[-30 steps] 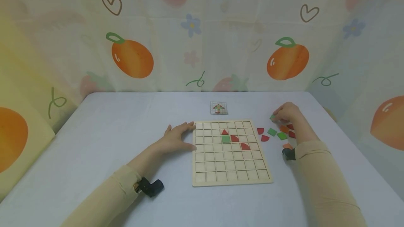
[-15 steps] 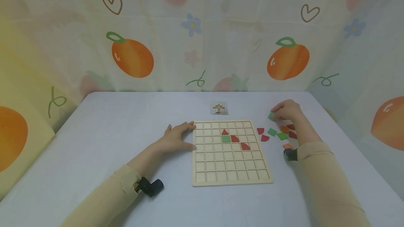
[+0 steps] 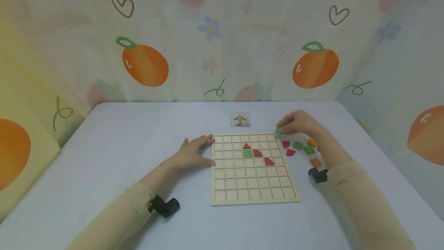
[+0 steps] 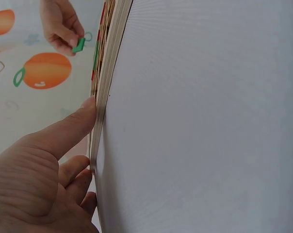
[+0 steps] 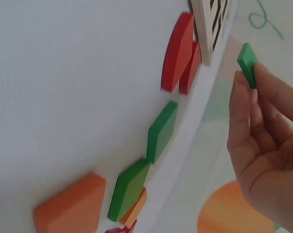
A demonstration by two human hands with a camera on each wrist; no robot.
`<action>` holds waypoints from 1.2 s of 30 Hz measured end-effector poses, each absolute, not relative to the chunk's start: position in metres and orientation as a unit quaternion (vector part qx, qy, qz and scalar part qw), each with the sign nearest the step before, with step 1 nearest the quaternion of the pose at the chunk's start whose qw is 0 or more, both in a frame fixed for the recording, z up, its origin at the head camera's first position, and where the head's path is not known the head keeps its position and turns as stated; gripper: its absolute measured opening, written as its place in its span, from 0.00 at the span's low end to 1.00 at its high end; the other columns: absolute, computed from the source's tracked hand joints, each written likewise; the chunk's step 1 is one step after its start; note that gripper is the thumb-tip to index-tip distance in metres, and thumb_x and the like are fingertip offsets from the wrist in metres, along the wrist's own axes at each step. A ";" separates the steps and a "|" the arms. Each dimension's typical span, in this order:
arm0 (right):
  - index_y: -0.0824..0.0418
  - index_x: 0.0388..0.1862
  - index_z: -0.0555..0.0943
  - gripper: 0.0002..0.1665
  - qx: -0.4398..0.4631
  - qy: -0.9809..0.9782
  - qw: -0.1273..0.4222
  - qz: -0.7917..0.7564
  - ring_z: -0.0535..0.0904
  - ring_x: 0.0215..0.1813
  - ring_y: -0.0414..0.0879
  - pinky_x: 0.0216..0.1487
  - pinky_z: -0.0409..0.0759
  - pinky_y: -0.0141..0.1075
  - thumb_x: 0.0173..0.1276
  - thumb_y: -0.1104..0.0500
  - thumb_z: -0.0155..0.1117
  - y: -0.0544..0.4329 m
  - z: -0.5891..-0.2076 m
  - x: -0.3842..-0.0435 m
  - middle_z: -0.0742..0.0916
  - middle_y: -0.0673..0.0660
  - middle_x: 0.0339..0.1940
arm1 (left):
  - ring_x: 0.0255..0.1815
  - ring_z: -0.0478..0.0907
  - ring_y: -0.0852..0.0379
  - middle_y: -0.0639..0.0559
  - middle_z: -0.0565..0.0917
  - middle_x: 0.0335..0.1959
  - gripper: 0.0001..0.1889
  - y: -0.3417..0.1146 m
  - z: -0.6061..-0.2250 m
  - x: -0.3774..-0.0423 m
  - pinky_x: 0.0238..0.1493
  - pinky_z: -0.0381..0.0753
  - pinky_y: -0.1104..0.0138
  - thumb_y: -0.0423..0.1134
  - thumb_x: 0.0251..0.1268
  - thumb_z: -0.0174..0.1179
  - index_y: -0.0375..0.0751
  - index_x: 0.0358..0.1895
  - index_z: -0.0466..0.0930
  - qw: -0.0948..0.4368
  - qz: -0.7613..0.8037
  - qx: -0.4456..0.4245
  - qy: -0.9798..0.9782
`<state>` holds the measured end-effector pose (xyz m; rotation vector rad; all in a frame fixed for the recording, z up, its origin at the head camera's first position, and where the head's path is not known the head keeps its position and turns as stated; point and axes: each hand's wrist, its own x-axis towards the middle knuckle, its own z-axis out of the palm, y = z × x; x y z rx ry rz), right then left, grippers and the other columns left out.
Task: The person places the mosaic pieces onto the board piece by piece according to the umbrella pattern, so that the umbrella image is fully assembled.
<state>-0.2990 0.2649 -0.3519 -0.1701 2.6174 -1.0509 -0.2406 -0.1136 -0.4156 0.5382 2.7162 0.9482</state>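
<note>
My right hand (image 3: pixel 297 123) pinches a green square tile (image 5: pixel 247 62) between thumb and fingers, raised off the table by the far right corner of the wooden grid board (image 3: pixel 254 193). My left hand (image 3: pixel 194 150) lies along the board's left edge, fingers and thumb spread and touching it, as the left wrist view also shows. On the board sit a red triangle (image 3: pixel 246 146), a green square (image 3: pixel 248 153) right below it, a red quarter-circle (image 3: pixel 257 152) beside that square, and another red quarter-circle (image 3: pixel 269 161) one row nearer and further right.
Right of the board lie loose tiles: two red quarter-circles, one (image 3: pixel 290 152) nearer; green squares (image 3: pixel 298 146); and orange pieces (image 3: pixel 315 162). Behind the board lies a small pattern card (image 3: pixel 240 119) with a coloured figure on a grid. A printed curtain hangs along the table's far edge.
My right hand has lifted the green tile and carried it left, from beyond the loose pieces toward the board's far right corner. My left hand has stayed in place.
</note>
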 end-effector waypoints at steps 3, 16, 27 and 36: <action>0.64 0.52 0.84 0.18 -0.083 0.911 0.175 -0.365 0.87 0.47 0.46 0.58 0.85 0.44 0.65 0.57 0.68 0.256 -0.353 -0.296 0.88 0.60 0.52 | 0.83 0.51 0.44 0.52 0.62 0.79 0.42 -0.114 -0.416 -0.240 0.77 0.28 0.33 0.52 0.51 0.72 0.46 0.72 0.67 0.107 0.321 0.181 0.923; 0.57 0.43 0.87 0.12 -0.145 0.901 0.246 -0.328 0.75 0.31 0.46 0.30 0.75 0.36 0.59 0.58 0.71 0.228 -0.357 -0.281 0.82 0.50 0.28 | 0.83 0.51 0.43 0.51 0.62 0.79 0.43 -0.113 -0.417 -0.241 0.77 0.29 0.33 0.52 0.51 0.72 0.45 0.72 0.67 0.108 0.320 0.184 0.923; 0.58 0.38 0.88 0.09 -0.191 0.884 0.260 -0.339 0.77 0.32 0.43 0.33 0.76 0.32 0.56 0.61 0.72 0.212 -0.365 -0.273 0.86 0.49 0.27 | 0.83 0.51 0.44 0.52 0.62 0.79 0.42 -0.113 -0.416 -0.240 0.77 0.28 0.33 0.51 0.52 0.72 0.46 0.72 0.67 0.108 0.320 0.182 0.924; 0.55 0.36 0.89 0.08 -0.221 0.883 0.263 -0.319 0.78 0.33 0.42 0.38 0.78 0.34 0.56 0.62 0.72 0.201 -0.369 -0.269 0.87 0.49 0.29 | 0.83 0.51 0.43 0.52 0.62 0.79 0.42 -0.113 -0.416 -0.240 0.77 0.28 0.34 0.51 0.52 0.72 0.46 0.72 0.66 0.106 0.320 0.183 0.923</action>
